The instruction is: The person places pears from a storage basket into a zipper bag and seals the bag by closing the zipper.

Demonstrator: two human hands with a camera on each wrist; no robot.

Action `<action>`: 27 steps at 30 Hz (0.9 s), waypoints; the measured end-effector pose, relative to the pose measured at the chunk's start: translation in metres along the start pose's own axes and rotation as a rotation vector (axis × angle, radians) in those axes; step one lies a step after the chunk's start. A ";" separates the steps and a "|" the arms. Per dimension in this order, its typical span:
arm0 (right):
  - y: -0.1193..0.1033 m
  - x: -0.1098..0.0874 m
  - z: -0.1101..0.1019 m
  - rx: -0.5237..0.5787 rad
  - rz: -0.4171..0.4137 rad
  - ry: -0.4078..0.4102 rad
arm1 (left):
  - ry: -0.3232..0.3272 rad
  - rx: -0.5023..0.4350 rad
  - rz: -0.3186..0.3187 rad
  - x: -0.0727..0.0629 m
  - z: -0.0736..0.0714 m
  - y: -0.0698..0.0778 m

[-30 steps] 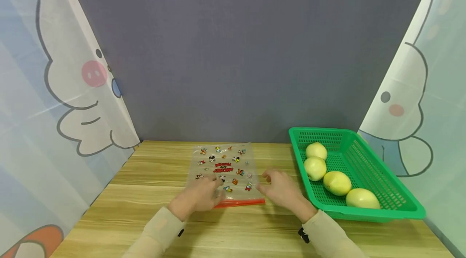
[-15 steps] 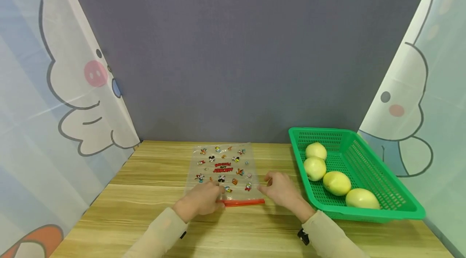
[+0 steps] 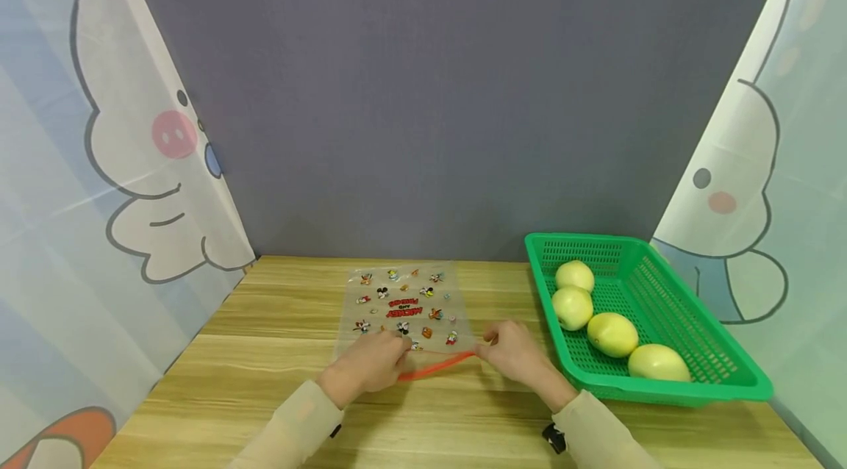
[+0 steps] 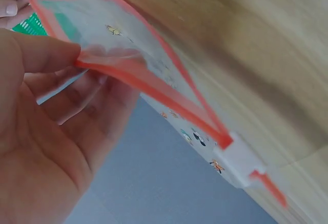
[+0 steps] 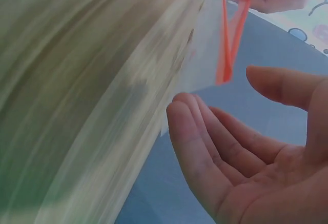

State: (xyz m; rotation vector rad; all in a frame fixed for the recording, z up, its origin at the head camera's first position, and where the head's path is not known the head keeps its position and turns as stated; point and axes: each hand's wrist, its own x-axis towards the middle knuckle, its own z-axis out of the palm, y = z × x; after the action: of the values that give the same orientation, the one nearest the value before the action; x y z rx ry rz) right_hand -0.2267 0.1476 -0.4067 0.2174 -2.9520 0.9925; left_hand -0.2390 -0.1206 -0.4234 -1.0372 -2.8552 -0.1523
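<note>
A clear zip bag (image 3: 413, 307) printed with cartoon figures lies on the wooden table, its red zip edge (image 3: 440, 364) toward me. My left hand (image 3: 372, 360) pinches one side of that edge between thumb and fingers. In the left wrist view the bag's mouth gapes, and a white slider (image 4: 240, 161) sits where the two red strips meet. By the bag's right corner is my right hand (image 3: 516, 356). The right wrist view shows its thumb and bent fingers apart, nothing between them, just short of the red corner (image 5: 224, 75).
A green plastic basket (image 3: 701, 314) stands on the right, close to my right hand. Several yellow lemon-like fruits (image 3: 612, 334) lie along its left and front sides. A grey panel (image 3: 397, 101) rises behind the table (image 3: 251, 351), with printed curtains (image 3: 152, 160) at both sides.
The bag's red edge has lifted and curved, and its mouth has parted. My left hand now pinches the edge. The right hand has shifted slightly nearer to me.
</note>
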 end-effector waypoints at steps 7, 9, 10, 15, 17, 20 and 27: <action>0.000 -0.003 0.001 0.120 -0.008 -0.073 | 0.053 -0.084 -0.008 -0.001 0.000 0.004; -0.001 -0.004 0.001 0.205 -0.003 -0.087 | 0.058 -0.110 -0.020 -0.002 0.000 0.006; 0.000 -0.004 0.000 0.244 -0.003 -0.093 | 0.062 -0.119 -0.026 -0.002 0.000 0.007; 0.003 -0.005 -0.001 0.388 -0.017 -0.149 | 0.084 -0.161 -0.057 -0.002 0.000 0.009; 0.004 -0.005 0.001 0.415 -0.031 -0.176 | 0.092 -0.202 -0.066 -0.002 0.000 0.010; 0.005 -0.004 0.004 0.446 -0.047 -0.204 | 0.105 -0.288 -0.074 -0.002 -0.002 0.012; 0.001 -0.003 0.013 0.507 -0.054 -0.222 | 0.145 -0.406 -0.070 0.000 -0.010 0.024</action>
State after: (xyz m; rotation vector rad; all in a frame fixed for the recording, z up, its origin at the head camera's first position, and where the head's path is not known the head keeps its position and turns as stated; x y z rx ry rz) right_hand -0.2235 0.1413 -0.4176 0.4365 -2.7902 1.7988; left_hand -0.2229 -0.1041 -0.4123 -0.9348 -2.7887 -0.8053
